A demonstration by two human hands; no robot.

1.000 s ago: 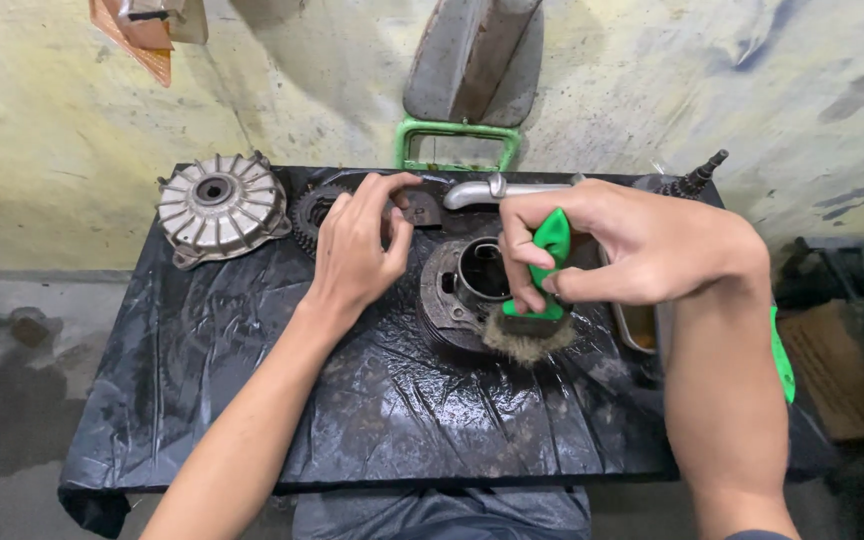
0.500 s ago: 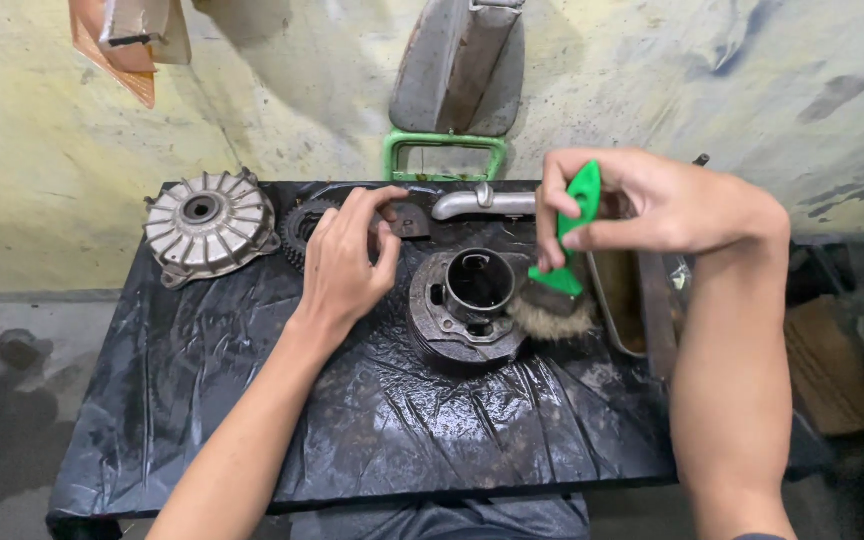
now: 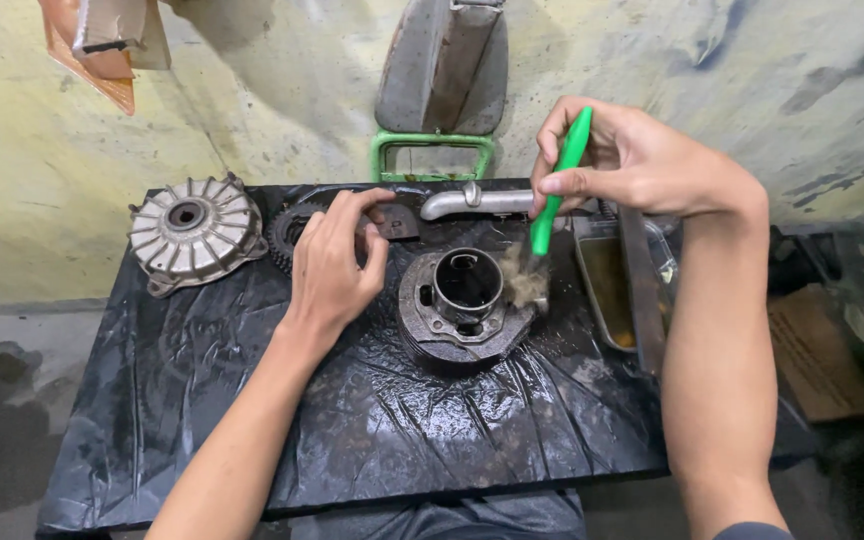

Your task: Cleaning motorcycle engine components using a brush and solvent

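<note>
The right hand [image 3: 642, 160] has its grip clenched on the upper handle of a green-handled brush [image 3: 552, 200], thumb and fingers pinching it near the top. The brush hangs steeply below that grip, its worn, dirty bristles touching the right edge of the engine cylinder [image 3: 464, 308].

The engine cylinder, a dark, greasy part with an open round bore, stands bore-up on the tabletop [image 3: 252, 420], below and to the left of the right hand's grip and just right of the left hand [image 3: 335, 265].

The left hand's grip is released: fingers are curled but hold nothing. The palm rests on the black plastic sheet covering the tabletop, the little-finger side just beside the cylinder's flange; whether they touch cannot be told. Its fingertips lie near a dark sprocket [image 3: 290, 230] and a small dark bracket [image 3: 399, 221].

Beyond the left hand, further left, lies a finned grey hub [image 3: 192, 235]. Directly under the right hand's grip a bent silver pipe [image 3: 472, 203] lies across the back of the tabletop. To the right of the brush, below the right wrist, sits a metal tray [image 3: 642, 300] holding brownish liquid. Behind the tabletop a green metal frame [image 3: 432, 155] stands against the stained wall.
</note>
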